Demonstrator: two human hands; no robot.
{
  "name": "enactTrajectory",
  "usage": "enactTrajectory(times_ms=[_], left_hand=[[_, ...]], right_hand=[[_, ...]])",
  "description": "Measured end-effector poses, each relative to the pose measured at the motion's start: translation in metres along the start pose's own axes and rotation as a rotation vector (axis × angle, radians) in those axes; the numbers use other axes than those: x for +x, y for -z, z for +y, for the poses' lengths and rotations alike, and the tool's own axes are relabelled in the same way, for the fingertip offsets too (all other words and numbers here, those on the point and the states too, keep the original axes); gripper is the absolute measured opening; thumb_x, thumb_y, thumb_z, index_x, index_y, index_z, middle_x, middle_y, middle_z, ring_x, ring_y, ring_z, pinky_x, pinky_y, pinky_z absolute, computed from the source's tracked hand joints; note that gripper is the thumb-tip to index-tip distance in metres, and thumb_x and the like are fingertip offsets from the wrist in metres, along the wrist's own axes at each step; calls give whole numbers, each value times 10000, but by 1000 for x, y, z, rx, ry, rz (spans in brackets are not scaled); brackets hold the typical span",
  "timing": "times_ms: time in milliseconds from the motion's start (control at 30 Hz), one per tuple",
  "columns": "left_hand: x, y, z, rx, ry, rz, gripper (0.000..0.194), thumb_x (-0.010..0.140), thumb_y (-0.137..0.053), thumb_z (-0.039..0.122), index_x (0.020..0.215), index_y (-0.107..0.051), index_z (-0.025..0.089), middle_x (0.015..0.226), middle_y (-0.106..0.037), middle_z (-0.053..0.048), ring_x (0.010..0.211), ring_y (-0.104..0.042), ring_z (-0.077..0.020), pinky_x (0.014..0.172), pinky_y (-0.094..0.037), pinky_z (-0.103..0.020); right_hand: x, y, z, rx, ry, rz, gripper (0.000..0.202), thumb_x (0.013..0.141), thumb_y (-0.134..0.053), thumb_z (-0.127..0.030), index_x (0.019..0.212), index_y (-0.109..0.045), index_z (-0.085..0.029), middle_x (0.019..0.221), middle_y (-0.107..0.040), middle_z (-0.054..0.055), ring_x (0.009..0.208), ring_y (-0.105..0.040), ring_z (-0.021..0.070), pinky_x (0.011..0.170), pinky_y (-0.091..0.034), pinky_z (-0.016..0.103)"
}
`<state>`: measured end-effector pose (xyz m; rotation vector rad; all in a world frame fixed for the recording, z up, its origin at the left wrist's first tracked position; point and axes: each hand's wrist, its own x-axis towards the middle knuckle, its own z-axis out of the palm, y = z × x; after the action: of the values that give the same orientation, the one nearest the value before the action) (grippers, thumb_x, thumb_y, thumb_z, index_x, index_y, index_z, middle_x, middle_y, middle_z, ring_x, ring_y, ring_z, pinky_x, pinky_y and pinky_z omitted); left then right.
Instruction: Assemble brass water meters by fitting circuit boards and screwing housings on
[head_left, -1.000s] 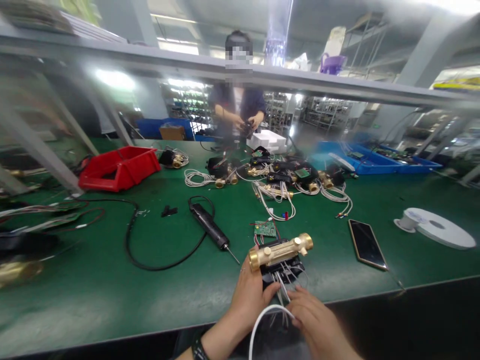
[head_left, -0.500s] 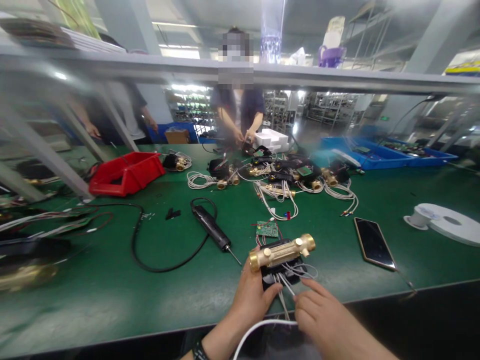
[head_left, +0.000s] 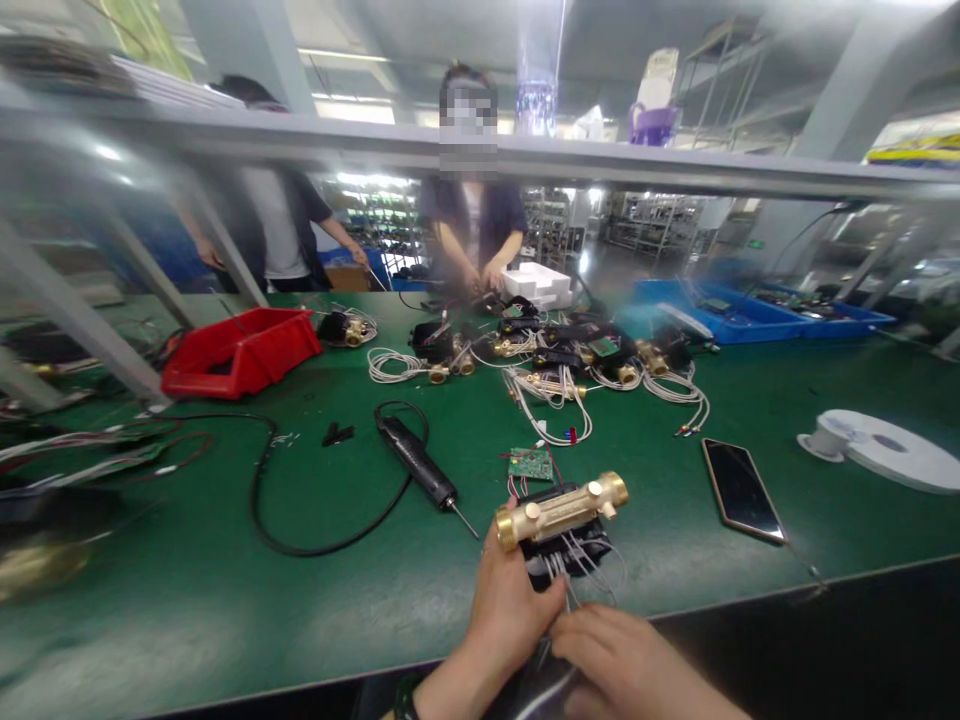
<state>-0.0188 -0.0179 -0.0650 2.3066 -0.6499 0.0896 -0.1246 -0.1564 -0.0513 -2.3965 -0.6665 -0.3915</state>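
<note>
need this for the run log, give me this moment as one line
left hand: holding brass-and-black unit; right hand: at pale cables; beyond: circuit board; leftward: screwdriver; rightward: phone

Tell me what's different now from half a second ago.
Your right hand has moved left, closer to your left hand, beside the grey wires. The white cable no longer arches out; only a blurred stretch shows below your hands. At the upper left, a co-worker's hand has reached farther toward picture right. Your left hand still grips the black housing; the screwdriver and phone lie as before.
</note>
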Motion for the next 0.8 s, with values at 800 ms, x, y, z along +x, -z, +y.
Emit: enactTrajectory(times_ms=[800], left_hand=[[0, -3, 1, -4, -1, 41, 731, 728, -654, 324, 1367, -338, 165, 1418, -374, -134, 1361, -284, -304, 1120, -282, -466]], right_hand=[[2, 3, 6, -237, -211, 456, 251, 890, -466, -71, 1067, -621, -160, 998, -628, 74, 912, -550, 197, 811, -466, 315]])
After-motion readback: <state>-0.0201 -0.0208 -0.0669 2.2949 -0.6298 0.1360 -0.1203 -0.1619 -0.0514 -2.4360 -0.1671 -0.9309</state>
